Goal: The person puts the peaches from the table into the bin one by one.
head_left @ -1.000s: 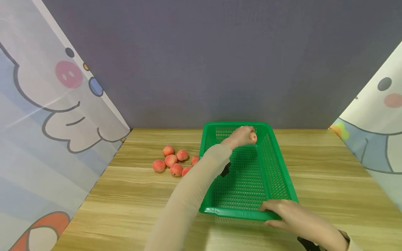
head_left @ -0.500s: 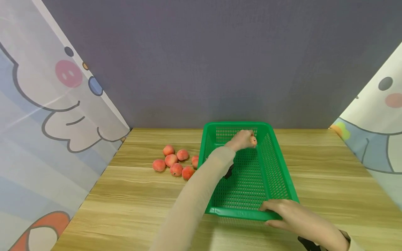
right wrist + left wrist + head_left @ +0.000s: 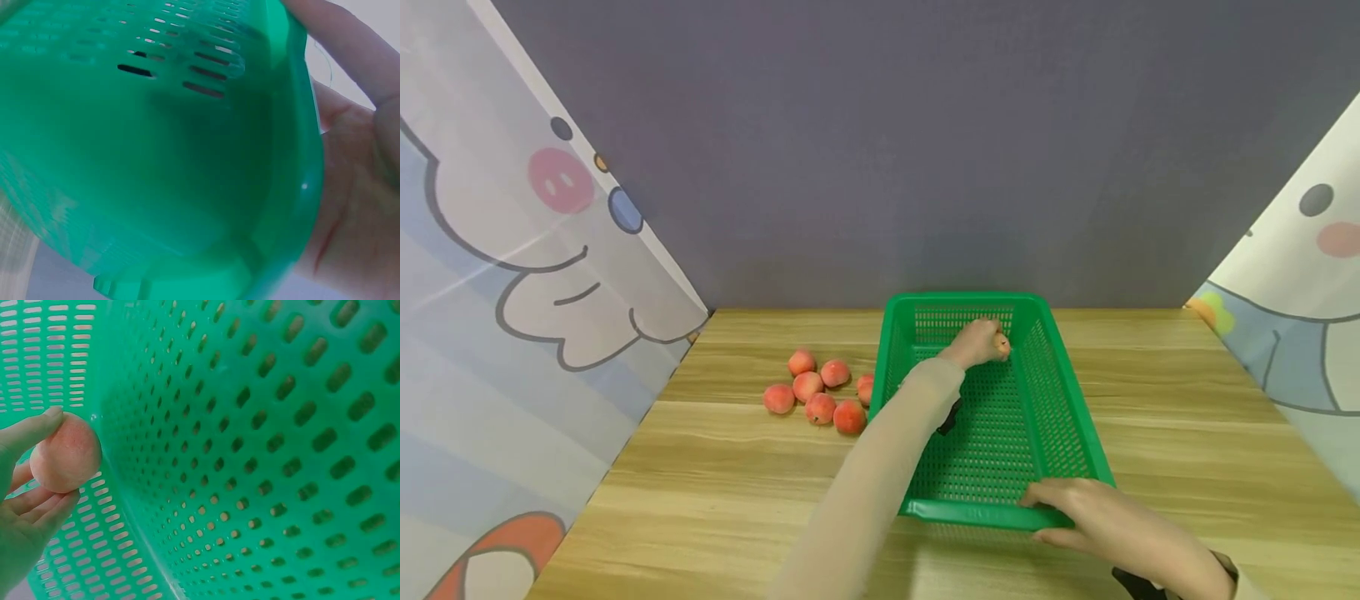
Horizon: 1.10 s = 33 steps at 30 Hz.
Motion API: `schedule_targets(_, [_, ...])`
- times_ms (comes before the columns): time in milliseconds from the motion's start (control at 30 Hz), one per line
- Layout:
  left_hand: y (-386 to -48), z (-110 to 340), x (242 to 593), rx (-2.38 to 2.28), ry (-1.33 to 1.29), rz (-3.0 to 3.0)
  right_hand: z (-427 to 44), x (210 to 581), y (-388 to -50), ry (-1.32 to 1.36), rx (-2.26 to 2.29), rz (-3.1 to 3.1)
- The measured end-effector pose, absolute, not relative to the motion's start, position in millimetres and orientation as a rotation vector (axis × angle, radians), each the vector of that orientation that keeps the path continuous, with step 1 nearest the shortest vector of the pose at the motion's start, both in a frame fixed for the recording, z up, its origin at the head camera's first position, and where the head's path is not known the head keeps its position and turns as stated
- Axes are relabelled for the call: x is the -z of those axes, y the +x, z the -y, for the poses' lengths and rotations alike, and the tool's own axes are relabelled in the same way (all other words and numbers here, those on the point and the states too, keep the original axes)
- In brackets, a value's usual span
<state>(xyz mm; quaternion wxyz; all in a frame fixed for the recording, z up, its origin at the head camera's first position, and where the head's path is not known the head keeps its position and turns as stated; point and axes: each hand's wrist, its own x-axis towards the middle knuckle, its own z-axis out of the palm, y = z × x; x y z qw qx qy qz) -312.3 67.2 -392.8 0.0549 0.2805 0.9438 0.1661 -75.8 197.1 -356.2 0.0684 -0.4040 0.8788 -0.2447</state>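
A peach [image 3: 67, 453] is held between the thumb and fingers of my left hand [image 3: 976, 342], inside the far part of a green plastic basket [image 3: 985, 514]. In the left wrist view, that peach sits close to the perforated basket wall and floor; whether it touches them I cannot tell. My right hand [image 3: 1086, 512] grips the basket's near rim at its right corner, thumb outside and fingers over the edge. The right wrist view shows the rim [image 3: 312, 162] against the palm. Several more peaches [image 3: 807, 386] lie in a loose cluster left of the basket.
The basket stands on a wood-grain table [image 3: 715, 492] against a dark grey back wall [image 3: 880, 158]. Cartoon-printed panels [image 3: 497, 275] flank both sides. My left forearm [image 3: 880, 467] crosses over the basket's left rim, and one peach [image 3: 865, 388] lies right beside that rim.
My left hand, holding the peach, has moved lower and slightly nearer inside the basket. As the forearm shifted right, a peach beside it came into fuller view. My right hand has stayed on the rim.
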Motion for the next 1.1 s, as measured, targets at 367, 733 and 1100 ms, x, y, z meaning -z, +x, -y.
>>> schedule_targets(367, [-313.5, -74.2, 397.9, -0.524, 0.802, -2.893, -197.6, 359.7, -75.7, -1.234, 0.738, -2.651])
schedule_targets(733, [-316.3, -80.9, 402.9, -0.579, 0.750, -2.883, -199.0, 360.4, -76.9, -1.244, 0.728, -2.660])
schedule_targets(1100, [-317.5, -83.8, 405.6, -0.619, 0.677, -2.890, -199.4, 360.8, -77.3, -1.261, 0.749, -2.655])
